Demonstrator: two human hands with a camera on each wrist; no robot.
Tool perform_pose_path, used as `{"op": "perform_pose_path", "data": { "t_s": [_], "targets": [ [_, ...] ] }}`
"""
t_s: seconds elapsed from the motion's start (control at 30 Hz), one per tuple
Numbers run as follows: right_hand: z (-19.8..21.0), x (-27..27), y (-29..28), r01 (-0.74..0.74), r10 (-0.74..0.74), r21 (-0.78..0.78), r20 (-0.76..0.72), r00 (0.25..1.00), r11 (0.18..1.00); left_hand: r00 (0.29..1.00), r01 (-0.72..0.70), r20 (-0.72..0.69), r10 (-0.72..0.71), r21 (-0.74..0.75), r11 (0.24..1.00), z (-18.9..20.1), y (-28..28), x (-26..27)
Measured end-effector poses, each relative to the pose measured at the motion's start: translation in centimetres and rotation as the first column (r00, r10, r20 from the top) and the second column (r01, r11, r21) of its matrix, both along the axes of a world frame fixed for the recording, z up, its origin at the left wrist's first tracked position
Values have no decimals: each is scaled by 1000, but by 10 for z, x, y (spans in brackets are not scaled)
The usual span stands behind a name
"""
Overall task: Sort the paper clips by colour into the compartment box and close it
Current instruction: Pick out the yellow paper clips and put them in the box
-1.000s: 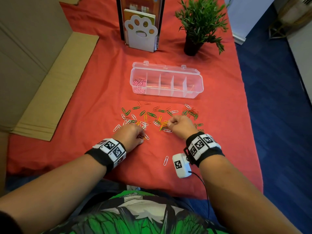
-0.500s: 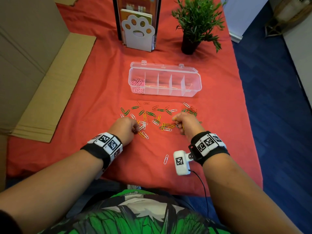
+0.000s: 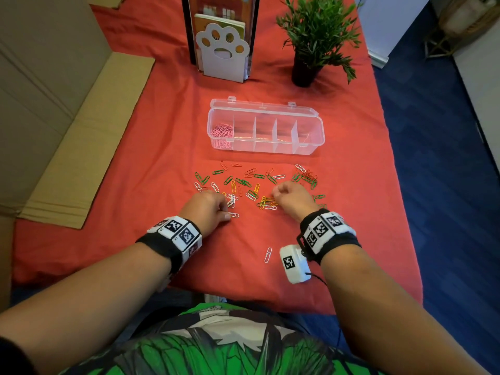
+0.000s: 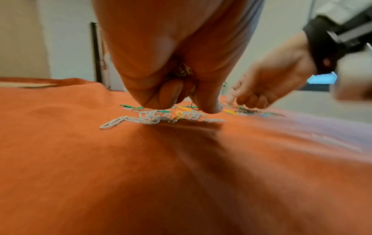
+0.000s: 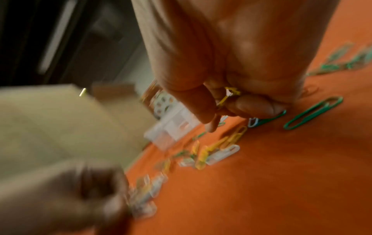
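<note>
Green, yellow, white and red paper clips (image 3: 251, 185) lie scattered on the red cloth in front of the clear compartment box (image 3: 313, 143), whose lid stands open. Pink clips (image 3: 222, 134) fill its leftmost compartment. My left hand (image 3: 209, 209) is curled over a cluster of white clips (image 4: 151, 117) and holds yellow clips (image 4: 184, 70) in its palm. My right hand (image 3: 290, 197) is curled too, with yellow clips (image 5: 229, 95) held between thumb and fingers, just above a yellow and white heap (image 5: 219, 151). Green clips (image 5: 314, 112) lie beside it.
A white paw-shaped book stand (image 3: 223, 54) and a potted plant (image 3: 311, 41) stand behind the box. Flat cardboard (image 3: 81, 136) lies at the left. One white clip (image 3: 267, 255) lies alone near the front edge, next to the right wrist camera (image 3: 293, 263).
The right hand drew back toward me, then moved forward and left over the yellow clips. The left hand shifted slightly among the white clips.
</note>
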State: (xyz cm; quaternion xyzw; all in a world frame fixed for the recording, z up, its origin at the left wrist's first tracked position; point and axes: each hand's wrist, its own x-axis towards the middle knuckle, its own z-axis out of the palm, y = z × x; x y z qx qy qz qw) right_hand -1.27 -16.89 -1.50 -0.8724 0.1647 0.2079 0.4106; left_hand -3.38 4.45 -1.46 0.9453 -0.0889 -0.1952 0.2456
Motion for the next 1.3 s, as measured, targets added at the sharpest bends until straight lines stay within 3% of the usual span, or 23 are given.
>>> {"op": "perform_pose_path", "data": {
  "t_s": [0.1, 0.17, 0.23, 0.3, 0.4, 0.47, 0.5, 0.57, 0.6, 0.67, 0.77, 0.83, 0.93, 1.03, 1.1, 1.23, 1.3],
  "targets": [
    [-8, -4, 3, -186, 205, -218, 71, 976, 958, 986, -160, -71, 150, -159, 974, 5, -1, 4],
    [-13, -9, 8, -245, 294, -306, 125, 947, 920, 934, -317, -259, 245, -292, 902, 9, -4, 8],
    [-16, -11, 12, -276, 351, -352, 168, 921, 894, 776, -580, -546, 316, -422, 697, 15, -8, 10],
    [-15, -9, 13, -267, 343, -347, 180, 922, 899, 592, -768, -753, 287, -419, 484, 22, -10, 12],
    [-4, -3, 13, -203, 217, -161, 68, 974, 966, 467, -855, -868, 168, -395, 336, 27, -7, 15],
    [7, -1, 13, 38, -31, 174, -46, 998, 984, 442, -872, -888, 127, -392, 294, 27, -7, 16],
    [12, -1, 12, 205, -174, 347, -119, 978, 915, 438, -874, -891, 118, -392, 286, 27, -8, 17],
    [20, -4, 3, 423, -331, 566, -263, 906, 707, 451, -866, -885, 116, -402, 298, 27, -14, 17],
    [22, -5, -2, 465, -350, 620, -307, 885, 632, 468, -855, -874, 133, -410, 318, 27, -19, 17],
    [25, -8, -11, 490, -358, 687, -340, 869, 536, 551, -797, -804, 224, -428, 427, 24, -30, 19],
    [25, -11, -16, 533, -402, 710, -369, 838, 460, 736, -629, -590, 332, -416, 657, 14, -45, 20],
    [25, -14, -16, 549, -424, 711, -374, 825, 441, 851, -477, -443, 282, -425, 769, 11, -55, 20],
    [24, -17, -17, 565, -437, 718, -390, 811, 407, 938, -308, -287, 192, -447, 840, 14, -72, 18],
    [23, -19, -21, 569, -438, 742, -406, 802, 353, 958, -261, -222, 183, -400, 879, 16, -84, 18],
    [21, -20, -26, 538, -440, 746, -361, 822, 394, 964, -247, -179, 197, -327, 912, 17, -85, 21],
    [21, -20, -33, 421, -372, 635, -219, 902, 647, 971, -238, -66, 230, -163, 958, 14, -71, 32],
    [22, -19, -34, 428, -379, 587, -213, 900, 687, 972, -235, -41, 232, -127, 964, 11, -63, 37]
  ]
}}
